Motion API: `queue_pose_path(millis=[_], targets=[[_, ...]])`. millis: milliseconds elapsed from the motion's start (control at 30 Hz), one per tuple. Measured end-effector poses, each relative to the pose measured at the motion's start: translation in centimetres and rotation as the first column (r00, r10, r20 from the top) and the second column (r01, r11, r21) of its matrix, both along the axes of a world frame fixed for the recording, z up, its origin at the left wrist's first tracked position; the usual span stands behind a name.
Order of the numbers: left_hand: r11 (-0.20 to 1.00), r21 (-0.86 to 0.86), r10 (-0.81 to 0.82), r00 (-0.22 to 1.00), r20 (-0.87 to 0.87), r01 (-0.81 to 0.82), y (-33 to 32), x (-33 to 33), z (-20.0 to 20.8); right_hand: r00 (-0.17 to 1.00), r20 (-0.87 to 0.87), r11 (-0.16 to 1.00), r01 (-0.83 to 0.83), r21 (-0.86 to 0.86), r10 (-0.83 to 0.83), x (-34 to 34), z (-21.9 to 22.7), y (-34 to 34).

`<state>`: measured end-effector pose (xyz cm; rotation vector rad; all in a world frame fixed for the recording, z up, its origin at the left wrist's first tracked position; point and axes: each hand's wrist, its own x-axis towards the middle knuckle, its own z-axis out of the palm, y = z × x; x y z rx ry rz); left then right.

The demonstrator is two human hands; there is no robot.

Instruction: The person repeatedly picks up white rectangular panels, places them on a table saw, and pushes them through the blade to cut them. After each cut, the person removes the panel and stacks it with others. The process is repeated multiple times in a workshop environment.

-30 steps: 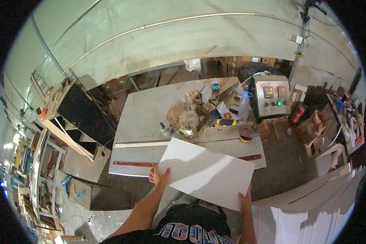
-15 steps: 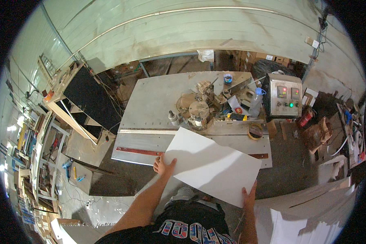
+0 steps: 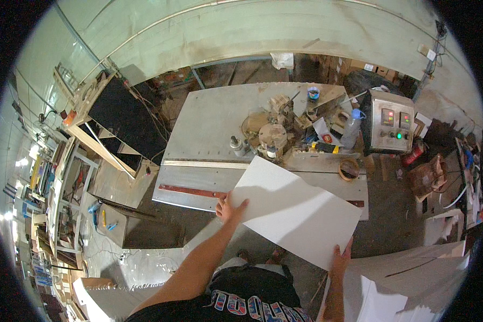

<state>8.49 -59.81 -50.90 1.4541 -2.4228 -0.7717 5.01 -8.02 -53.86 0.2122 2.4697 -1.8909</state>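
Observation:
Between both hands I hold a white rectangular panel (image 3: 298, 212), tilted so its far left corner points at the machine. My left hand (image 3: 231, 208) grips its left edge, thumb on top and the fingers curled at the side. At the lower right corner my right hand (image 3: 340, 260) closes on the short edge. Beneath and beyond the panel lies a grey metal machine table (image 3: 198, 129). On it stands a dusty machine head (image 3: 272, 135) with round parts, close to the panel's far corner. The panel covers part of a reddish-brown strip (image 3: 190, 191) along the table's near side.
A control box (image 3: 387, 122) with lit displays stands at the table's right end. Near it are a clear bottle (image 3: 353, 129), a tape roll (image 3: 349, 169) and a yellow-black tool (image 3: 325, 147). White panels (image 3: 397, 279) rise at lower right. A box-like stand (image 3: 150, 228) is at left.
The panel and both hands have shifted to the right in the picture. The view itself has also turned a little, so the table appears higher and further right. Both hands keep their hold.

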Motion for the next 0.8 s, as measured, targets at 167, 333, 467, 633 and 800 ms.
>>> queue_pose_path(millis=[167, 333, 467, 633, 800], targets=[[1.000, -0.001, -0.010, 0.999, -0.043, 0.010, 0.0, 0.0, 0.2, 0.999, 0.044, 1.000, 0.004, -0.025, -0.003, 0.4, 1.3, -0.3], [0.999, -0.040, 0.023, 0.999, -0.048, -0.025, 0.2, -0.1, 0.1, 0.999, 0.042, 0.997, 0.009, -0.076, -0.006, 0.5, 2.7, -0.8], [0.998, -0.055, 0.035, 0.998, -0.045, -0.037, 0.2, 0.1, 0.2, 0.993, 0.114, 0.998, 0.031, -0.057, -0.024, 0.4, 3.1, -1.3], [0.999, -0.027, 0.031, 0.999, -0.043, -0.032, -0.1, 0.1, 0.5, 0.993, 0.115, 0.996, -0.020, -0.082, 0.029, 0.2, 3.9, -1.6], [0.989, -0.104, 0.104, 0.993, -0.052, -0.109, -0.7, 0.9, 0.3, 0.989, 0.131, 0.998, -0.059, -0.032, 0.062, -0.5, 4.0, -2.4]])
